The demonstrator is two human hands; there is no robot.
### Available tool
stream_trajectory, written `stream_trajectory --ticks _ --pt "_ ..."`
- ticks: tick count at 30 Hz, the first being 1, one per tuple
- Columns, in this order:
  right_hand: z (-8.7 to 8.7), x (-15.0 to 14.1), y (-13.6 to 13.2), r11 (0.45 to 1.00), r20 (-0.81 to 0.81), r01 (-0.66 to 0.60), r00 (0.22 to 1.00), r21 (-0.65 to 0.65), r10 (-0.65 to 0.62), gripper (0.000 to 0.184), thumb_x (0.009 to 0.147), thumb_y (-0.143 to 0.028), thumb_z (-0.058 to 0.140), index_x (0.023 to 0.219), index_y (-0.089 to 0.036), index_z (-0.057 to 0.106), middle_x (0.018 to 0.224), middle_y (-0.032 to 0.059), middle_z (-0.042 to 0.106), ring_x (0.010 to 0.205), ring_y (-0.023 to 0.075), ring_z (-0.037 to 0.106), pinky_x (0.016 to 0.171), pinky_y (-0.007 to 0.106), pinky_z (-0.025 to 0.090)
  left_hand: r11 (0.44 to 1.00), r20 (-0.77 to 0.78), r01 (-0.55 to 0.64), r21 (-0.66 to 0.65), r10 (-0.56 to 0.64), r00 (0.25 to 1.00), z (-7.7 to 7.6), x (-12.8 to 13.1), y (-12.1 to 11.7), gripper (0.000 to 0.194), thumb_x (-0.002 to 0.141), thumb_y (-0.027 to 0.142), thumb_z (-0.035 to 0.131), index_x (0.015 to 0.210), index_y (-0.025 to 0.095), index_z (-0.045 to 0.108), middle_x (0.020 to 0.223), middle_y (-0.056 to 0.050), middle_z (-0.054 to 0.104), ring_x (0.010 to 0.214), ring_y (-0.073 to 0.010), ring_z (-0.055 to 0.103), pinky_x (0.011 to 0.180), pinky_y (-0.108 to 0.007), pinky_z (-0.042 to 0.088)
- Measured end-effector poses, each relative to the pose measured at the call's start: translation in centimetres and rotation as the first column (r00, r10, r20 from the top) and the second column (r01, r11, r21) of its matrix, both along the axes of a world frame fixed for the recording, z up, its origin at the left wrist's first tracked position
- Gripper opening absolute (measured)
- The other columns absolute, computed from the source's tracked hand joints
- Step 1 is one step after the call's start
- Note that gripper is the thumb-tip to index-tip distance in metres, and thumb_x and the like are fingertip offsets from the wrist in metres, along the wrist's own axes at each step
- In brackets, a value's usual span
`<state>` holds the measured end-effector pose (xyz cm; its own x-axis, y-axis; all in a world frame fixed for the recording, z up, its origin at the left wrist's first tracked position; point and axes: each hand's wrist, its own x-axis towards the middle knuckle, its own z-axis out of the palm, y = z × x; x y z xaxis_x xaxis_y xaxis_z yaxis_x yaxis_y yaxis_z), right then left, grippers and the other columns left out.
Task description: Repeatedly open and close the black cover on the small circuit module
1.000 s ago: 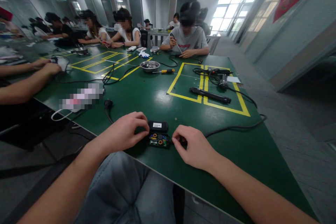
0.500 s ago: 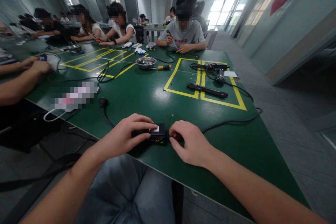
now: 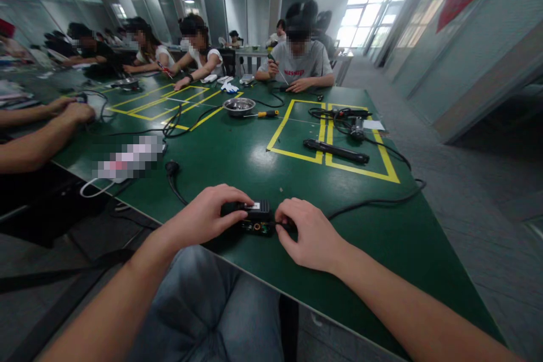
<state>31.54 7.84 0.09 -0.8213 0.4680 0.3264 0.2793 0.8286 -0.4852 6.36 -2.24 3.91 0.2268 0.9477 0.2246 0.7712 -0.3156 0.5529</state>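
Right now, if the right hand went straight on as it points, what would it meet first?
Likely the circuit board, left of the right hand, though the black cover is close and depth unclear.

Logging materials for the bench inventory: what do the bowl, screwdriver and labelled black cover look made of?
Bowl: likely stainless steel, polished, bright reflections.
Screwdriver: shaft probably metal, thin and pale; yellow-black handle likely plastic, maybe rubber.
Black cover: probably moulded plastic, fairly dull, ridged surface.
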Motion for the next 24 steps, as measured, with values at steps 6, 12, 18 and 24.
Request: stream_trajectory --ticks 6,12,18,24 --pt "0.4 -0.1 -0.2 0.999 0.015 0.018 1.0 -0.039 -0.018 0.011 0.088 -0.015 0.067 0.096 -0.021 0.061 0.086 0.0026 0.064 0.081 0.0223 0.06 0.077 0.037 0.044 0.993 -0.112 -0.103 0.057 0.108 0.988 -1.5 -0.4 1.8 0.026 0.101 0.019 0.067 0.12 0.025 0.084 0.135 -0.01 0.079 0.123 -0.0284 0.074 0.111 -0.046 0.057" --pt "0.6 -0.1 -0.4 0.999 0.038 0.017 0.999 -0.048 -0.015 0.027 0.09 -0.029 0.079 0.114 -0.02 0.07 0.089 0.003 0.069 0.082 0.0232 0.063 0.078 0.038 0.046 0.978 -0.061 -0.161 0.133 0.17 0.984 -1.6 -0.8 -1.5 0.027 0.105 0.031 0.066 0.127 0.024 0.08 0.13 -0.011 0.073 0.119 -0.0273 0.071 0.108 -0.043 0.058" --pt "0.3 0.0 -0.2 1.0 0.075 0.003 0.997 -0.008 -0.003 0.03 0.091 -0.031 0.084 0.117 -0.022 0.074 0.093 0.0034 0.071 0.084 0.0236 0.067 0.079 0.038 0.048 0.988 -0.033 -0.133 0.083 0.136 0.99 -2.4 -0.8 -3.6 0.027 0.101 0.033 0.075 0.126 0.024 0.078 0.115 -0.008 0.074 0.105 -0.0238 0.073 0.093 -0.034 0.059" --pt "0.2 0.1 -0.1 1.0 0.075 -0.002 0.997 -0.02 0.003 0.03 0.091 -0.028 0.084 0.119 -0.023 0.073 0.091 0.0017 0.069 0.081 0.0218 0.067 0.076 0.035 0.048 0.993 0.004 -0.097 0.065 0.097 0.995 -2.6 -1.2 -2.8 0.024 0.099 0.032 0.08 0.121 0.024 0.08 0.101 -0.004 0.074 0.091 -0.0195 0.072 0.08 -0.028 0.056"
